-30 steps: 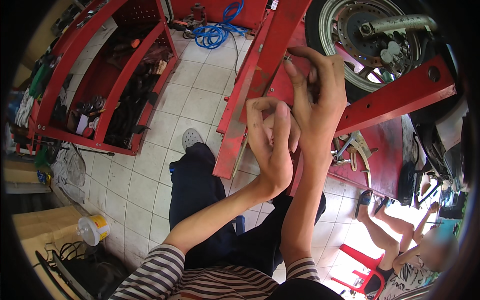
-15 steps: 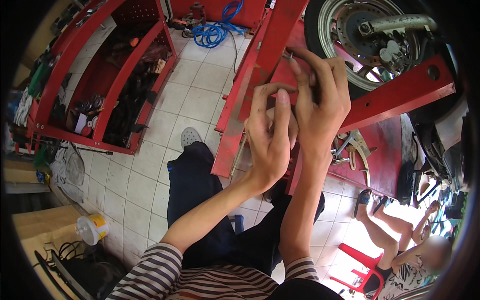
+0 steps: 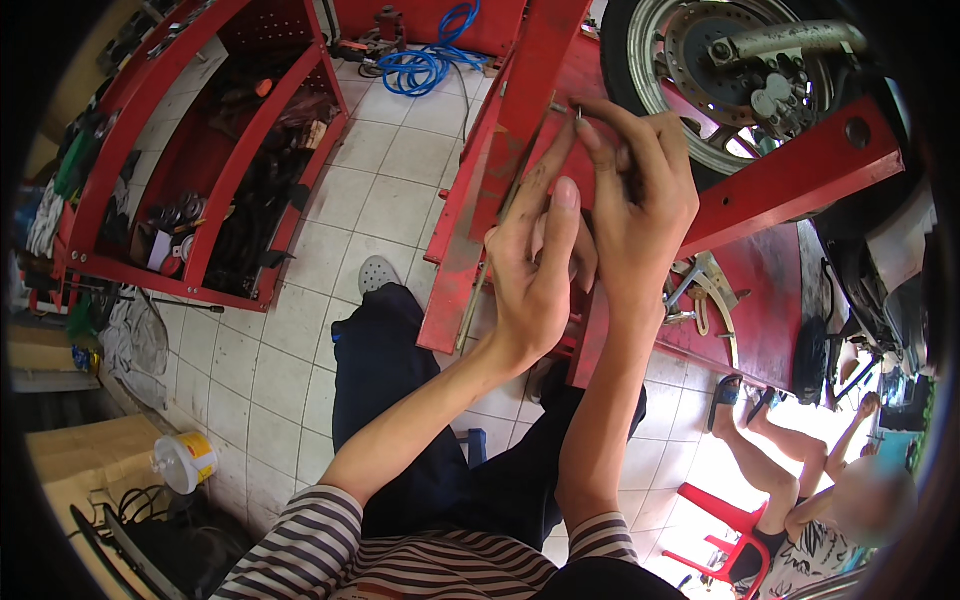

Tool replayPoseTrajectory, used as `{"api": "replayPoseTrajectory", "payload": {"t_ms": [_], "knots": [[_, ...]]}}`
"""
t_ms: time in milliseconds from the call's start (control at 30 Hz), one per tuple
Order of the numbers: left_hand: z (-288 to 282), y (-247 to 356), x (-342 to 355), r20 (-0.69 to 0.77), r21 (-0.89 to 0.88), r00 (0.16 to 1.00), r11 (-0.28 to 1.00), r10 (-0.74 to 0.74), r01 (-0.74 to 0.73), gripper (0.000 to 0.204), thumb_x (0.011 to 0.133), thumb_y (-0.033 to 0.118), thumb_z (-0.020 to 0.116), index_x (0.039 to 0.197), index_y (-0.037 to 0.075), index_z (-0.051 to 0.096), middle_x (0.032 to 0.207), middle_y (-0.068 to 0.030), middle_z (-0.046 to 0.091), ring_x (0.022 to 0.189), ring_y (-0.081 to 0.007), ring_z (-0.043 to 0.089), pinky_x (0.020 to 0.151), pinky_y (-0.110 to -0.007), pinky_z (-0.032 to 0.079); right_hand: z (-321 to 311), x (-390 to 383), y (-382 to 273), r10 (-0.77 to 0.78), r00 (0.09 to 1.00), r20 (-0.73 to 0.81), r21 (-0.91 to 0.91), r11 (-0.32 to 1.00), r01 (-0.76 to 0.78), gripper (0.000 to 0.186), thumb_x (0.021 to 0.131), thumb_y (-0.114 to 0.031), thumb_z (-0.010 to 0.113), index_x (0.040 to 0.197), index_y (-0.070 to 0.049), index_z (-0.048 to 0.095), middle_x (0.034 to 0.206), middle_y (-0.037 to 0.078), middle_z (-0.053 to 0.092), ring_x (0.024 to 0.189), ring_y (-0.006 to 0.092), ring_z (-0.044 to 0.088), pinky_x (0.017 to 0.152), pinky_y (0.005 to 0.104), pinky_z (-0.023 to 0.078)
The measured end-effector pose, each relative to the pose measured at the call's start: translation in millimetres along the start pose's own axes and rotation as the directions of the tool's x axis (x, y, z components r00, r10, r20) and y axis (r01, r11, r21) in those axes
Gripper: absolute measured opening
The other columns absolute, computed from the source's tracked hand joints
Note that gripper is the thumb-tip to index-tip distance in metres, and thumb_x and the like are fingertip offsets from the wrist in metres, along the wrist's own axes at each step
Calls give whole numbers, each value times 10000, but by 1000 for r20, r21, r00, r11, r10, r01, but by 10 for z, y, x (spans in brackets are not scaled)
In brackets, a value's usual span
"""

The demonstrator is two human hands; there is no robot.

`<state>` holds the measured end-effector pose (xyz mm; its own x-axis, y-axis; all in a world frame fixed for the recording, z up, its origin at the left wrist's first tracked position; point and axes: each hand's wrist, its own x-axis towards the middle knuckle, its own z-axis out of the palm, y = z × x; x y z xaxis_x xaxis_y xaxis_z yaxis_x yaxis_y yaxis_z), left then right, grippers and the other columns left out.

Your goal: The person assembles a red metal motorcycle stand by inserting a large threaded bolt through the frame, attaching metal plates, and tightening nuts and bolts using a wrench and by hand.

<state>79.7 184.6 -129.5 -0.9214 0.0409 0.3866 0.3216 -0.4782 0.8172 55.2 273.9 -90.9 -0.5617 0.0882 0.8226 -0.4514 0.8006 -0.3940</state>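
Note:
My right hand [image 3: 645,195] is closed in a pinch over the red frame. A small shiny metal piece [image 3: 578,114] shows between its thumb and index fingertips, too small to name. Just left of it, my left hand [image 3: 530,270] has the index finger stretched up toward that piece and the thumb standing apart. Its other fingers are curled, and the palm side is partly hidden. Beneath both hands lies a red metal lift frame [image 3: 455,300], with an upright red bar [image 3: 540,75] behind the fingertips.
A motorcycle wheel [image 3: 625,75] with a brake disc stands beyond my right hand, behind a red beam [image 3: 800,185]. Metal parts [image 3: 712,300] lie on the red platform. Left are a red tool cart [image 3: 185,275], blue hose [image 3: 420,70] and white bucket [image 3: 183,462]. A person [image 3: 800,500] sits at lower right.
My left index finger has straightened from a bend and now reaches up to the small metal piece. My right hand keeps its pinch almost in place. The view has shifted slightly.

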Motion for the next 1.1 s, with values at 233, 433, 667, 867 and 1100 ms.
{"api": "replayPoseTrajectory", "payload": {"t_ms": [233, 433, 667, 867, 1100], "knots": [[95, 28, -49, -36, -5, 999, 1000, -3, 3, 471, 1021, 242, 419, 1412, -19, 390, 565, 18, 487, 427, -29, 399, 420, -196, 307, -55, -46, 24, -9, 1000, -8, -3, 1000, 9, 250, 755, 4, 677, 981, -103, 682, 800, 36, 507, 593, 149, 543, 507, 314, 452], [148, -103, -168, -112, -79, 993, 997, -22, 13, 474, 1026, 283, 395, 1367, -44, 433, 491, 53, 403, 393, -15, 330, 393, -197, 234, -57, -198, 68, -65, 997, -46, -9, 998, 65, 229, 766, -84, 677, 981, -162, 683, 812, 11, 528, 597, 176, 596, 465, 322, 458], [248, -162, -300, 0, 25, 1000, 1000, -2, 2, 421, 1018, 218, 400, 1320, -71, 441, 663, -5, 515, 423, -7, 337, 401, -195, 245, -251, -417, 189, -93, 991, -100, -55, 995, 87, 259, 757, -111, 718, 1005, -172, 680, 789, -5, 493, 539, 135, 555, 409, 293, 433], [254, -367, -415, 283, 216, 951, 957, 127, -193, 382, 1014, 172, 430, 1327, -36, 360, 817, -66, 589, 464, -42, 456, 437, -201, 342, -613, -548, 245, -150, 980, -132, -114, 984, 135, 306, 736, -83, 746, 1027, -154, 690, 779, -2, 489, 532, 103, 543, 402, 279, 424], [396, -453, -486, 481, 361, 874, 890, 78, -278, 431, 897, 89, 615, 1283, -25, 459, 600, -69, 601, 480, -175, 568, 499, -272, 435, -1046, -772, 476, -50, 998, -50, -153, 987, 41, 325, 683, 1, 751, 972, -141, 717, 760, 3, 472, 592, 103, 539, 455, 280, 419]]}}
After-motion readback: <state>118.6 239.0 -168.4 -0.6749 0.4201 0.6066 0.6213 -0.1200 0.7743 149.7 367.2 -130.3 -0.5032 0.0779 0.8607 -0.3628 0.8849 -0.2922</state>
